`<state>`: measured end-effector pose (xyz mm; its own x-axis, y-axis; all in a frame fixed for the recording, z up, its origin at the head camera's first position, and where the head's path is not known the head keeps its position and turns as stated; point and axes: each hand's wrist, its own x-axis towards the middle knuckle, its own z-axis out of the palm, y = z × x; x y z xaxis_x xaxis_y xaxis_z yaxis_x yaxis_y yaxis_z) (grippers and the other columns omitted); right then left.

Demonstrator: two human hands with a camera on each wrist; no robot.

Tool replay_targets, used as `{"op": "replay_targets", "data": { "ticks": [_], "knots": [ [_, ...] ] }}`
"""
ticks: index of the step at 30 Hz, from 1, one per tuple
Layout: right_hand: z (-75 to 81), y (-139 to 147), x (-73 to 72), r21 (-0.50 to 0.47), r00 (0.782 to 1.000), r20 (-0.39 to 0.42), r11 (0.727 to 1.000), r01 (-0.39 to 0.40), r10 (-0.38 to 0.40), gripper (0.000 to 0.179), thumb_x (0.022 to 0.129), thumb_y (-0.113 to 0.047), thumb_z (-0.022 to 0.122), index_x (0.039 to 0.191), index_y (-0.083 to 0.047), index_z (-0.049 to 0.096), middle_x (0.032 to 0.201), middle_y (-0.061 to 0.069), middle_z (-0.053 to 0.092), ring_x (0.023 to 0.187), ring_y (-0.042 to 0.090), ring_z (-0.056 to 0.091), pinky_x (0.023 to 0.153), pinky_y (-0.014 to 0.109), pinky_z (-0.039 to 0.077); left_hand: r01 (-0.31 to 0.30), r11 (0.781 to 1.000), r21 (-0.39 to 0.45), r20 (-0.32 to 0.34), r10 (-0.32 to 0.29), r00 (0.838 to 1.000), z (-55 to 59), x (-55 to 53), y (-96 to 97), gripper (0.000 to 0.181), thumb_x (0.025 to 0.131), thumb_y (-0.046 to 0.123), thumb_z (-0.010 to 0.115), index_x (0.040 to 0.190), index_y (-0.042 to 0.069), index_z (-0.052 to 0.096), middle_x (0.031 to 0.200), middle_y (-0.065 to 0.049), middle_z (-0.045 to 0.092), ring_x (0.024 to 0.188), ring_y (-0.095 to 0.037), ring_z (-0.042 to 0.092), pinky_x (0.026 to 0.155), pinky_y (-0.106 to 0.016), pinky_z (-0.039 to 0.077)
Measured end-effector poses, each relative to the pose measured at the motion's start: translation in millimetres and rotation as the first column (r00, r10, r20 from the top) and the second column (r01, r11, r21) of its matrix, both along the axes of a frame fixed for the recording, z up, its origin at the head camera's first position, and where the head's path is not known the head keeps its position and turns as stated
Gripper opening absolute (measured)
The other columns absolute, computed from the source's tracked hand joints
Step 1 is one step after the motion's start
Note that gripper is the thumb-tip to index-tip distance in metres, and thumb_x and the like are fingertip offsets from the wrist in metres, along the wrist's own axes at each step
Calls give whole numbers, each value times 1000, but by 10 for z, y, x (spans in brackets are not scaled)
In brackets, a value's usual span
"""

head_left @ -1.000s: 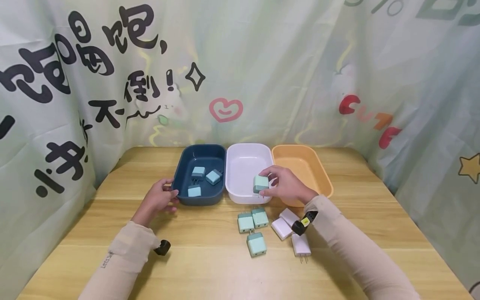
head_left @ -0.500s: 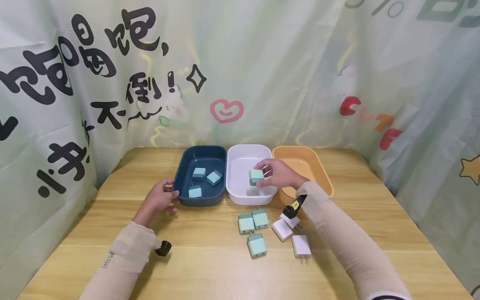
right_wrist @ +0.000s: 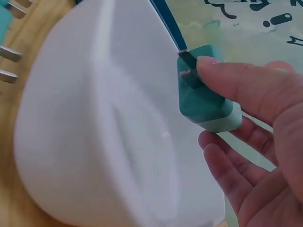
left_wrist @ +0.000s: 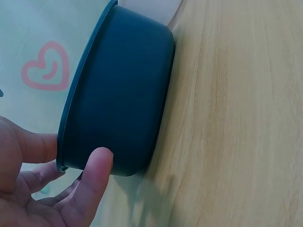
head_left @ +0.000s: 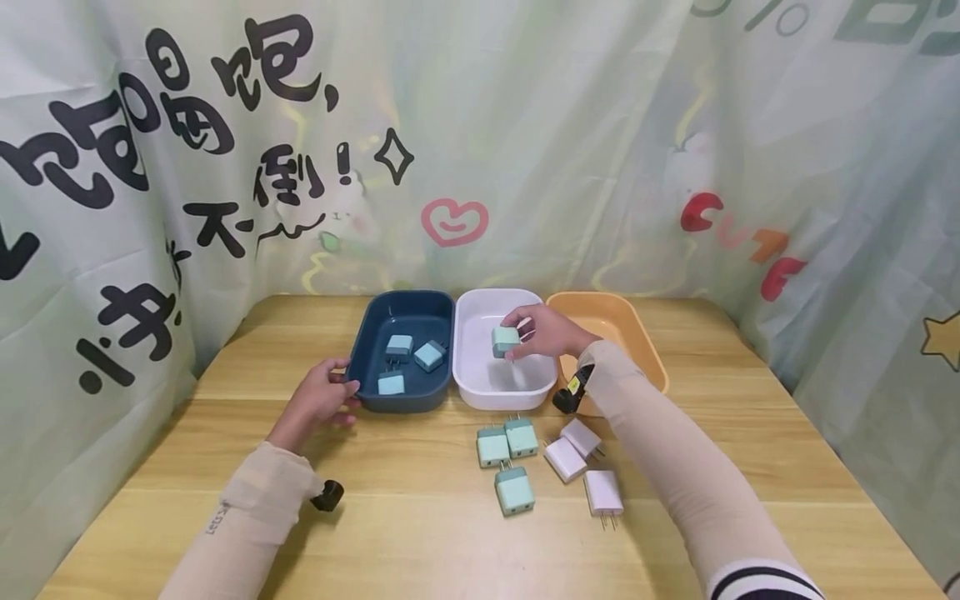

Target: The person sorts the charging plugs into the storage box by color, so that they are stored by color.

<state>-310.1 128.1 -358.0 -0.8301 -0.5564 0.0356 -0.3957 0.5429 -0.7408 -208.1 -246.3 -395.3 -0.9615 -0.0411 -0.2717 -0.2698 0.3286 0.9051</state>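
My right hand (head_left: 551, 330) pinches a mint-green charger plug (head_left: 505, 341) above the white bin (head_left: 467, 385). Its metal prongs point downward, and the right wrist view shows my thumb on the plug's dark green end (right_wrist: 199, 101). At the front left corner of the dark blue bin (head_left: 408, 403), my left hand (head_left: 318, 396) holds the rim. In the left wrist view its thumb meets the rim and a finger lies against the outer wall (left_wrist: 120, 94). Three light-blue charger plugs (head_left: 429, 357) lie inside that bin.
An orange bin (head_left: 651, 358) stands right of the white one, partly behind my right forearm. Three mint-green plugs (head_left: 513, 490) lie on the wooden table (head_left: 420, 533) before the white bin. Three pale lilac plugs (head_left: 603, 492) lie to their right. A printed curtain (head_left: 540, 150) hangs behind.
My right hand has carried the mint-green plug away from me and slightly left, over the white bin. More of the lilac plugs shows now. The left hand keeps its place.
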Motion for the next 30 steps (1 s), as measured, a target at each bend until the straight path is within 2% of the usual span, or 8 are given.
{"op": "replay_targets", "data": {
  "ticks": [9,17,24,30],
  "knots": [
    [23,-67,-124,112,999,-47,994,-5,11,47,71,-15,88,112,-6,68,106,7,63,93,25,61,76,32,53,1,1000,3,-3,-1,1000,13,5,11,55,100,2,49,151,5,27,125,-24,42,95,-34,58,65,-38,58],
    [26,-126,-159,163,1000,-20,987,15,-12,49,71,-18,88,114,-7,68,106,5,65,92,24,61,81,34,52,-7,1000,-10,1,7,1000,4,-9,-2,55,100,3,49,151,6,27,127,-23,42,97,-34,57,65,-38,58],
    [18,-139,-176,154,1000,-14,988,2,0,44,73,-17,87,111,-6,68,104,5,65,94,24,62,78,32,54,-8,1000,-1,9,8,1000,19,0,-2,55,100,3,48,151,7,27,127,-23,42,97,-34,57,66,-37,58],
    [15,-112,-152,97,1000,-14,995,-11,13,37,79,-7,80,111,4,64,110,17,64,102,32,63,89,37,52,-4,1000,-6,-4,4,1000,-6,-5,-17,55,100,4,49,151,7,27,127,-23,42,97,-34,57,65,-38,58]
  ]
}}
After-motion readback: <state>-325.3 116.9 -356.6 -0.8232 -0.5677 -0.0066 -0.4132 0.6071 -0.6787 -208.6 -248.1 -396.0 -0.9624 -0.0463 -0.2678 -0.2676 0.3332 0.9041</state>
